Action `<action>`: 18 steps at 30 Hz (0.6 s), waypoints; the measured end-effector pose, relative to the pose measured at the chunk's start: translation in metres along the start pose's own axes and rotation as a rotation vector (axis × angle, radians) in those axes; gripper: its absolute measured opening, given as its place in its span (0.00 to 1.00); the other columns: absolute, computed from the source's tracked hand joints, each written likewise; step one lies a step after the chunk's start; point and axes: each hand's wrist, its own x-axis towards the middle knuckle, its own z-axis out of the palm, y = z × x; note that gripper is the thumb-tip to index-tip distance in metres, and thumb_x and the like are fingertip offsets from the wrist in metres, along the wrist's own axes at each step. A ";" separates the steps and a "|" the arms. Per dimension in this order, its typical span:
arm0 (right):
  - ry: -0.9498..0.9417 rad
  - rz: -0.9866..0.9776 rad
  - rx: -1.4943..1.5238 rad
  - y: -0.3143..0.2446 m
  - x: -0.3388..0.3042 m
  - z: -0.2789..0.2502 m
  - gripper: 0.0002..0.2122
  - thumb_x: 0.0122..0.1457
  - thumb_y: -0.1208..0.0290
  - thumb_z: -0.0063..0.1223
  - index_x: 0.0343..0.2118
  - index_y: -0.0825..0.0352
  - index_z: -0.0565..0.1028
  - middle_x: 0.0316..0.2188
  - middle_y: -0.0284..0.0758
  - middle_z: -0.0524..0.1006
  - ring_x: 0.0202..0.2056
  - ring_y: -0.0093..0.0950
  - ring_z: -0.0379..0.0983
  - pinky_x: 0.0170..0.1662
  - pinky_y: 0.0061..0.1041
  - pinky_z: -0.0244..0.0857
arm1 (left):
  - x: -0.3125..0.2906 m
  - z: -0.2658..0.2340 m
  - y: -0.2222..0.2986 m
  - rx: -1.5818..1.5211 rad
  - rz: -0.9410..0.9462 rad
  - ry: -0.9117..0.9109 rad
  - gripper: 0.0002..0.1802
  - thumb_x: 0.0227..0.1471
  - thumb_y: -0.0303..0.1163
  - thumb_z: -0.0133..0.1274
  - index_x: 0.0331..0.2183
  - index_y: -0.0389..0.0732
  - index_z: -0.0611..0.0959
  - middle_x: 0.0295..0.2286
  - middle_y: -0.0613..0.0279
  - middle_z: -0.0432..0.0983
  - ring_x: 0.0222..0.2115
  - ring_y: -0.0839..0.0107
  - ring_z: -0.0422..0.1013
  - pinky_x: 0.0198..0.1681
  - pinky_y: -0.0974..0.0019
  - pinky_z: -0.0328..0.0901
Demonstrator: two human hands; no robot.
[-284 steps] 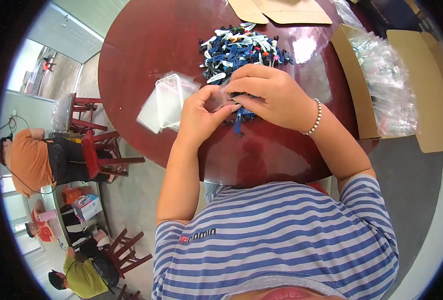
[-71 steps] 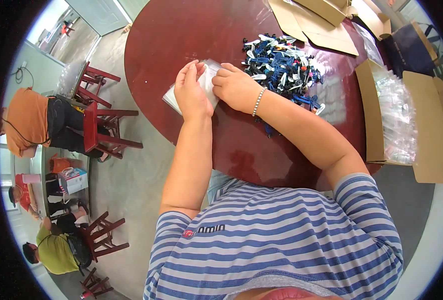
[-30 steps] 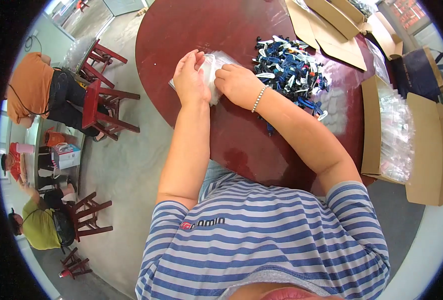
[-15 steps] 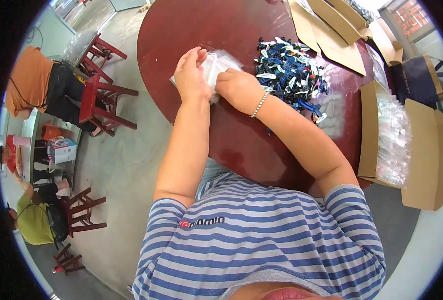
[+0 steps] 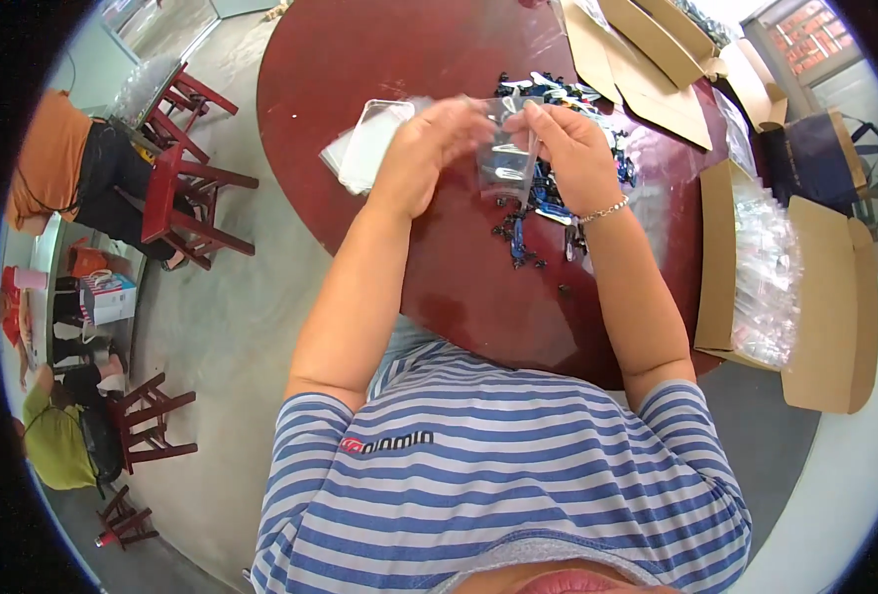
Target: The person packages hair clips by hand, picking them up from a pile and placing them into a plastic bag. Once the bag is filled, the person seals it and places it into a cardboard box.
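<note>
Lifted off the stack of clear bags since a moment ago, both hands now hold one small clear bag above the round red table. Left hand and right hand pinch its top corners, spreading it open beside the blue parts pile.

Blue-and-white striped short-sleeved shirt (small chest logo), beaded bracelet on right wrist
</note>
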 end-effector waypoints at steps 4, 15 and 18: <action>0.074 0.031 0.030 0.016 -0.006 -0.012 0.14 0.65 0.64 0.48 0.34 0.70 0.79 0.32 0.31 0.79 0.34 0.19 0.74 0.41 0.19 0.69 | -0.012 0.019 -0.011 0.425 -0.211 -0.107 0.13 0.56 0.36 0.55 0.36 0.34 0.83 0.32 0.64 0.79 0.33 0.78 0.73 0.41 0.73 0.66; 0.201 -0.146 0.017 0.015 -0.011 -0.022 0.08 0.62 0.68 0.53 0.33 0.67 0.78 0.26 0.25 0.76 0.27 0.12 0.66 0.34 0.12 0.61 | -0.007 0.018 -0.015 0.231 0.052 0.298 0.08 0.54 0.30 0.58 0.28 0.35 0.83 0.24 0.62 0.79 0.27 0.78 0.70 0.37 0.73 0.65; 0.172 -0.134 -0.076 0.011 -0.018 -0.016 0.08 0.62 0.67 0.54 0.31 0.67 0.78 0.24 0.24 0.75 0.25 0.11 0.64 0.30 0.11 0.58 | -0.006 0.014 -0.017 0.262 0.134 0.307 0.09 0.54 0.30 0.58 0.25 0.36 0.81 0.24 0.63 0.78 0.26 0.79 0.70 0.36 0.73 0.64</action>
